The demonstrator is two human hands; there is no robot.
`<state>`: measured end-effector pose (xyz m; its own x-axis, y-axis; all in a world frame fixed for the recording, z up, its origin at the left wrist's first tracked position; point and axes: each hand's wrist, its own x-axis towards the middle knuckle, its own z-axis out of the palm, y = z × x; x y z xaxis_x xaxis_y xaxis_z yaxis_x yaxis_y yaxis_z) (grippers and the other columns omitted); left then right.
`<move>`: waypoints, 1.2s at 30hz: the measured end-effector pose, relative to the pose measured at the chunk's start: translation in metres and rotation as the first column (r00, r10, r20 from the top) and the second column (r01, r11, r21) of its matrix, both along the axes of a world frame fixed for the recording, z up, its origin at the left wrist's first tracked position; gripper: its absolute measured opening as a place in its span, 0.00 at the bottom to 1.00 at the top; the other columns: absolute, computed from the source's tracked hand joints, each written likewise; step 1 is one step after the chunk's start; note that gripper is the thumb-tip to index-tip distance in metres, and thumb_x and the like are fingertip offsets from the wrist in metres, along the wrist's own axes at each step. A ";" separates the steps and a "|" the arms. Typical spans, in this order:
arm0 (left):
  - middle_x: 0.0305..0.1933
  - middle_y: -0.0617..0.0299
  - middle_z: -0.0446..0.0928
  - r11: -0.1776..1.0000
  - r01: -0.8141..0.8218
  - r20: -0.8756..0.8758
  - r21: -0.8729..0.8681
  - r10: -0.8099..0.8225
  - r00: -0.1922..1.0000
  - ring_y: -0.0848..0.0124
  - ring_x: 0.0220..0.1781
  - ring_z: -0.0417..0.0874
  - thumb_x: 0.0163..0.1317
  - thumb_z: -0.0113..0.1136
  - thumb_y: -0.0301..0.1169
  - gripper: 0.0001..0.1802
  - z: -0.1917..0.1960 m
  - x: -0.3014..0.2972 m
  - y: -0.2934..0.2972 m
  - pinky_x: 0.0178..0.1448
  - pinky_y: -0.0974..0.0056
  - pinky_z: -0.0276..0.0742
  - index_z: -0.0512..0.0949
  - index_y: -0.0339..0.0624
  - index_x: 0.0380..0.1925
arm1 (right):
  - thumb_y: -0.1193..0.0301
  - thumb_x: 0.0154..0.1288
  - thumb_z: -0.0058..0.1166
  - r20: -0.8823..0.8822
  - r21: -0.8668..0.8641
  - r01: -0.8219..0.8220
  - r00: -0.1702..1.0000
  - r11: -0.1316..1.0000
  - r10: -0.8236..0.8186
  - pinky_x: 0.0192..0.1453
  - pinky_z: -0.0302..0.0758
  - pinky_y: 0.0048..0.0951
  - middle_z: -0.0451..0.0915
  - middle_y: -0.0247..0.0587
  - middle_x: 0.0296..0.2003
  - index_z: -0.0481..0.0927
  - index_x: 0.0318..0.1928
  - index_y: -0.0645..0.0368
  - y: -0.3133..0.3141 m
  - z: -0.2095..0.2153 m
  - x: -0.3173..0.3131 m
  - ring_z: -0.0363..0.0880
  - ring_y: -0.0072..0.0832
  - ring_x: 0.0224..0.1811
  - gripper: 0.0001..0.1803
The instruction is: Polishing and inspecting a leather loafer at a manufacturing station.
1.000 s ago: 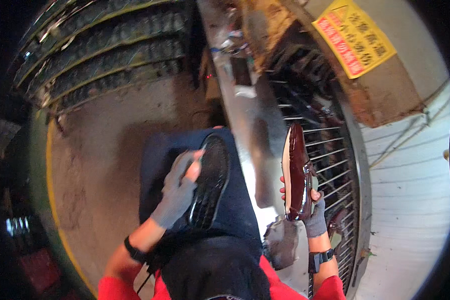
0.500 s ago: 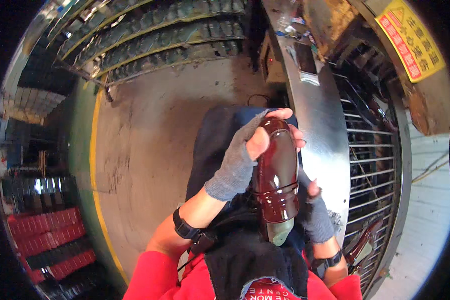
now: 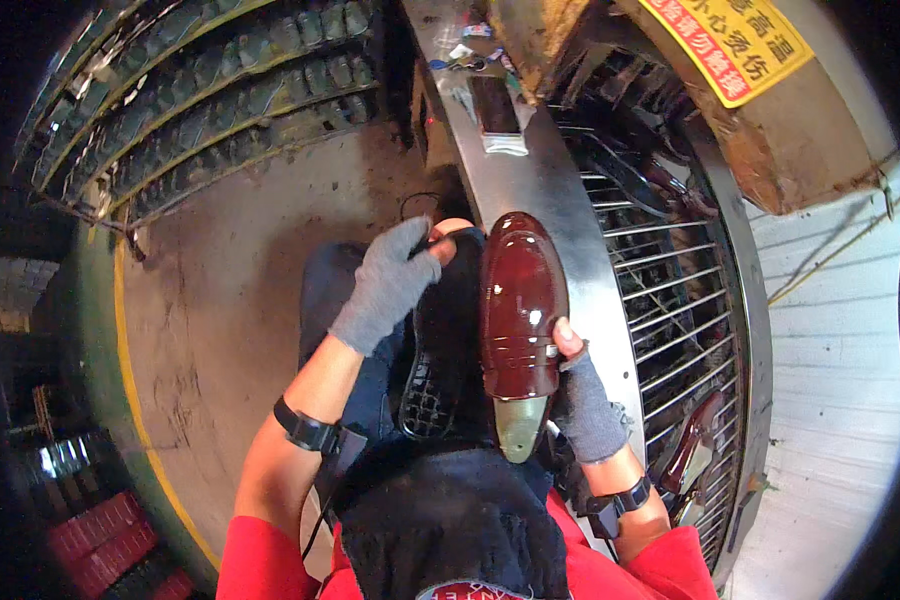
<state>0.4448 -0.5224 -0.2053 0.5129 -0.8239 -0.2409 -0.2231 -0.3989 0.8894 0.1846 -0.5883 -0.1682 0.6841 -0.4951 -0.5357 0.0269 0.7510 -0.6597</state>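
A glossy dark-red shoe upper [image 3: 522, 300] stretched over a greenish shoe last [image 3: 518, 428] points away from me above my lap. My right hand [image 3: 582, 400], in a grey fingerless glove, grips it from the right, with the thumb on its side near the heel. Left of it, a black shoe sole [image 3: 432, 375] with a grid pattern at the heel end lies along my thighs. My left hand [image 3: 400, 275], gloved the same way, pinches the sole's far end between thumb and fingers. Part of that end is hidden by the hand.
A metal ledge [image 3: 540, 200] runs along my right, with a dark flat object [image 3: 494, 105] on it. Beyond it, a barred rack [image 3: 670, 290] carries more shoes [image 3: 692, 445]. A warning sign [image 3: 735, 45] hangs above. Shelves of shoes [image 3: 230, 90] stand far left.
My left hand has let go of the shoe upper and now holds the black sole. My right hand has taken hold of the upper. The view has swung to the right.
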 end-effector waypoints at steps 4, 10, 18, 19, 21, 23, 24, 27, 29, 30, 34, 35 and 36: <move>0.48 0.60 0.86 0.880 -0.274 -0.357 -0.388 0.131 0.925 0.73 0.53 0.82 0.70 0.59 0.34 0.19 0.006 0.010 0.009 0.63 0.68 0.74 0.84 0.33 0.56 | 0.23 0.63 0.51 -0.007 0.109 -0.029 1.000 0.994 0.030 0.60 0.86 0.56 0.84 0.66 0.53 0.68 0.71 0.70 0.007 -0.038 0.003 0.88 0.59 0.51 0.61; 0.58 0.53 0.84 0.742 -0.290 -0.560 -0.604 -0.136 0.817 0.68 0.61 0.83 0.78 0.45 0.47 0.29 0.010 0.020 0.034 0.70 0.64 0.75 0.78 0.34 0.62 | 0.22 0.64 0.47 0.084 0.200 -0.167 0.985 0.965 0.153 0.59 0.87 0.57 0.83 0.65 0.54 0.67 0.72 0.70 0.039 -0.065 0.047 0.88 0.58 0.52 0.61; 0.66 0.48 0.80 0.799 -0.201 -0.591 -0.567 -0.225 0.774 0.64 0.61 0.83 0.82 0.30 0.64 0.43 0.029 0.004 0.051 0.69 0.59 0.80 0.65 0.38 0.76 | 0.29 0.72 0.47 0.137 0.272 -0.185 0.979 0.944 0.153 0.54 0.90 0.54 0.81 0.59 0.60 0.64 0.75 0.64 0.041 -0.064 0.055 0.88 0.51 0.52 0.53; 0.66 0.49 0.81 0.796 -0.172 -0.568 -0.580 -0.244 0.786 0.65 0.61 0.83 0.82 0.30 0.64 0.43 0.028 0.004 0.053 0.69 0.59 0.80 0.65 0.38 0.76 | 0.30 0.72 0.48 0.155 0.249 -0.199 0.974 0.948 0.164 0.55 0.90 0.53 0.81 0.60 0.60 0.65 0.74 0.63 0.041 -0.059 0.055 0.88 0.50 0.52 0.51; 0.65 0.50 0.81 0.791 -0.145 -0.545 -0.595 -0.264 0.796 0.65 0.61 0.83 0.81 0.30 0.64 0.43 0.028 0.005 0.053 0.68 0.60 0.80 0.65 0.38 0.76 | 0.33 0.73 0.51 0.175 0.248 -0.230 0.966 0.941 0.190 0.57 0.89 0.50 0.81 0.54 0.61 0.66 0.74 0.60 0.039 -0.056 0.054 0.88 0.45 0.54 0.48; 0.65 0.50 0.81 0.802 -0.140 -0.572 -0.581 -0.279 0.771 0.65 0.61 0.83 0.81 0.30 0.65 0.43 0.029 0.006 0.053 0.68 0.60 0.80 0.65 0.39 0.76 | 0.35 0.73 0.54 0.195 0.248 -0.257 0.958 0.934 0.212 0.59 0.88 0.47 0.81 0.47 0.63 0.67 0.75 0.57 0.038 -0.050 0.055 0.87 0.40 0.57 0.45; 0.65 0.50 0.81 0.801 -0.141 -0.572 -0.581 -0.280 0.771 0.65 0.61 0.83 0.81 0.30 0.65 0.43 0.029 0.006 0.053 0.68 0.60 0.80 0.65 0.39 0.76 | 0.35 0.72 0.55 0.163 0.234 -0.244 0.964 0.941 0.209 0.59 0.88 0.47 0.81 0.48 0.63 0.67 0.75 0.57 0.039 -0.044 0.056 0.87 0.40 0.57 0.46; 0.66 0.50 0.80 0.796 -0.130 -0.555 -0.591 -0.284 0.782 0.65 0.61 0.83 0.82 0.29 0.65 0.44 0.028 0.004 0.054 0.68 0.59 0.80 0.65 0.40 0.77 | 0.35 0.72 0.55 0.131 0.213 -0.237 0.968 0.948 0.213 0.60 0.88 0.47 0.80 0.48 0.64 0.67 0.75 0.57 0.039 -0.042 0.057 0.87 0.40 0.57 0.46; 0.67 0.50 0.79 0.814 -0.117 -0.551 -0.569 -0.272 0.789 0.64 0.62 0.83 0.81 0.25 0.66 0.45 0.028 0.001 0.053 0.68 0.58 0.80 0.64 0.40 0.77 | 0.35 0.72 0.55 0.131 0.211 -0.245 0.966 0.946 0.221 0.61 0.88 0.46 0.80 0.48 0.64 0.66 0.75 0.57 0.038 -0.045 0.056 0.87 0.40 0.57 0.46; 0.67 0.50 0.79 0.815 -0.116 -0.550 -0.568 -0.271 0.790 0.64 0.62 0.83 0.81 0.25 0.66 0.45 0.030 -0.001 0.054 0.68 0.58 0.80 0.64 0.40 0.77 | 0.36 0.73 0.55 0.138 0.221 -0.231 0.969 0.948 0.204 0.62 0.87 0.46 0.80 0.48 0.65 0.66 0.75 0.57 0.038 -0.045 0.055 0.86 0.40 0.59 0.46; 0.69 0.49 0.78 0.800 -0.114 -0.556 -0.589 -0.299 0.775 0.62 0.64 0.83 0.70 0.60 0.58 0.46 0.044 -0.013 0.072 0.71 0.57 0.78 0.62 0.40 0.78 | 0.38 0.74 0.56 0.199 0.234 -0.243 0.960 0.941 0.199 0.67 0.84 0.43 0.79 0.47 0.66 0.65 0.76 0.57 0.041 -0.049 0.048 0.83 0.38 0.63 0.44; 0.69 0.48 0.78 0.794 -0.085 -0.500 -0.602 -0.291 0.816 0.62 0.65 0.83 0.63 0.73 0.53 0.51 0.050 -0.014 0.078 0.72 0.56 0.77 0.62 0.40 0.78 | 0.40 0.74 0.57 0.248 0.309 -0.287 0.945 0.907 0.215 0.69 0.82 0.42 0.78 0.46 0.67 0.67 0.76 0.58 0.041 -0.049 0.048 0.82 0.37 0.65 0.44; 0.69 0.48 0.78 0.797 -0.082 -0.501 -0.598 -0.292 0.815 0.62 0.65 0.83 0.63 0.73 0.53 0.51 0.057 -0.014 0.081 0.72 0.56 0.77 0.62 0.40 0.78 | 0.40 0.74 0.57 0.249 0.313 -0.284 0.945 0.906 0.210 0.69 0.82 0.42 0.78 0.46 0.67 0.67 0.76 0.58 0.041 -0.053 0.046 0.82 0.37 0.65 0.44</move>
